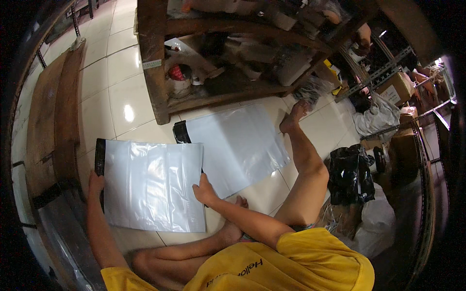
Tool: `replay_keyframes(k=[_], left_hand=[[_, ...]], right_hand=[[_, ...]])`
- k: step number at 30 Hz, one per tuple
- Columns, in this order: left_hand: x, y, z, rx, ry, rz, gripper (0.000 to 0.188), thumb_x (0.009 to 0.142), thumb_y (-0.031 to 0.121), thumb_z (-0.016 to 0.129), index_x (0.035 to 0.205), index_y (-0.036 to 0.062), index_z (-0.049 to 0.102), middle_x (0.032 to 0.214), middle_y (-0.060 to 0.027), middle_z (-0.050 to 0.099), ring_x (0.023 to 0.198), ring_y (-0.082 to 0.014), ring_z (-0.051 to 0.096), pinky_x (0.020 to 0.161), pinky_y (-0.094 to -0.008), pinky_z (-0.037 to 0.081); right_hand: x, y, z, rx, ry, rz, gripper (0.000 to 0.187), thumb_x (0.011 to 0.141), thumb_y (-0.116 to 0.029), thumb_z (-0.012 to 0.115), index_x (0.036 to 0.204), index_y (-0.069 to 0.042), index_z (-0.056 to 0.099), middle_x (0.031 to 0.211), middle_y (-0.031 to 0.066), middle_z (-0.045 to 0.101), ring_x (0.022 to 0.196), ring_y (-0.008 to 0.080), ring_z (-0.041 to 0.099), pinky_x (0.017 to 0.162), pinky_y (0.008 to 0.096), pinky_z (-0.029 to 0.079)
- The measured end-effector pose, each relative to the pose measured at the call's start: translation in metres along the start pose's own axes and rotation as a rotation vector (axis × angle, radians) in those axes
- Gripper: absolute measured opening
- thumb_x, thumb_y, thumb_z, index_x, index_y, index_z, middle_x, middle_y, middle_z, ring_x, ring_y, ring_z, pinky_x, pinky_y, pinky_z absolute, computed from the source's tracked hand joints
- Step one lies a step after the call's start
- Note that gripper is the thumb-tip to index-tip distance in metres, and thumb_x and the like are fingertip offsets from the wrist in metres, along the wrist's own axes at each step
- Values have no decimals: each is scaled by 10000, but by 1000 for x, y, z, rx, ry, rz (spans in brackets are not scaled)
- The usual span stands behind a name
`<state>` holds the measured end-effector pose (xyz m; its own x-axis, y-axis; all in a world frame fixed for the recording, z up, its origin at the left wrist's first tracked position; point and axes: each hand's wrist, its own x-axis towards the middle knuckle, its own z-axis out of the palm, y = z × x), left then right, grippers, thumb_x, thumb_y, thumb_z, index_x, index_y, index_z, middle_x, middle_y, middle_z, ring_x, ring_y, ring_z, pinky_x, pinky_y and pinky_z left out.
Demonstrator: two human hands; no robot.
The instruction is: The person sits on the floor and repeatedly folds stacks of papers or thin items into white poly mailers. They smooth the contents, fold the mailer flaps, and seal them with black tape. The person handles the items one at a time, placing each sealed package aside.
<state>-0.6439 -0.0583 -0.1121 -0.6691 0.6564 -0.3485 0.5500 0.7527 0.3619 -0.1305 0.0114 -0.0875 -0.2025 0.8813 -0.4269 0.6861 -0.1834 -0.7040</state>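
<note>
A white plastic mailing bag, or a thin stack of them, lies in front of me with a black strip along its left edge. My left hand is closed on that black edge. On the opposite side, my right hand pinches the bag's right edge, fingers closed; a bit of something dark shows beside it. Farther off and to the right, a second spread of white mailing bags rests on the floor, its folded black end at the upper left. The held bag overlaps its near left part.
A wooden shelf full of odds and ends stands ahead. To the right are a black plastic bag, a white sack and a metal rack with cardboard boxes. Wooden boards line the left. My legs rest on the tiled floor.
</note>
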Motion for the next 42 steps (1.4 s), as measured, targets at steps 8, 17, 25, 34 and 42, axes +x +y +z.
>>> replay_keyframes(k=[8, 17, 25, 34, 42], left_hand=[[-69, 2, -1, -167, 26, 30, 636, 849, 97, 602, 1431, -83, 416, 1307, -252, 575, 1158, -375, 590, 989, -440, 465], [-176, 4, 48, -641, 34, -287, 683, 795, 125, 646, 1426, -52, 450, 1302, -226, 578, 1155, -377, 585, 980, -459, 471], [-157, -29, 43, -868, -58, -343, 683, 810, 88, 626, 1455, -31, 433, 1329, -228, 575, 1201, -361, 578, 991, -460, 486], [-229, 163, -4, -1048, -89, -119, 433, 807, 1, 579, 1238, -8, 546, 1025, -116, 661, 875, -240, 657, 798, -386, 547], [-160, 186, 138, -832, -83, -116, 382, 775, -13, 603, 1150, -20, 527, 920, -129, 654, 774, -254, 667, 707, -411, 569]], right_hand=[[-16, -70, -62, 73, -8, -223, 467, 934, -145, 575, 1319, 24, 371, 1126, 369, 598, 1094, 536, 573, 951, 548, 465], [45, -35, -89, 3, 16, -215, 557, 945, -206, 594, 1429, -3, 407, 1269, 327, 600, 1193, 455, 590, 1012, 476, 474], [37, -51, -108, -15, -64, -308, 495, 942, -174, 587, 1387, 9, 472, 1233, 268, 636, 1108, 390, 632, 974, 421, 488], [93, 11, -239, -22, 56, -234, 453, 941, -174, 617, 1350, 8, 545, 1240, 201, 656, 1127, 291, 624, 998, 392, 473], [144, 79, -273, -433, 444, -383, 462, 915, -194, 680, 1327, -9, 578, 1289, 263, 615, 1209, 400, 580, 1044, 457, 462]])
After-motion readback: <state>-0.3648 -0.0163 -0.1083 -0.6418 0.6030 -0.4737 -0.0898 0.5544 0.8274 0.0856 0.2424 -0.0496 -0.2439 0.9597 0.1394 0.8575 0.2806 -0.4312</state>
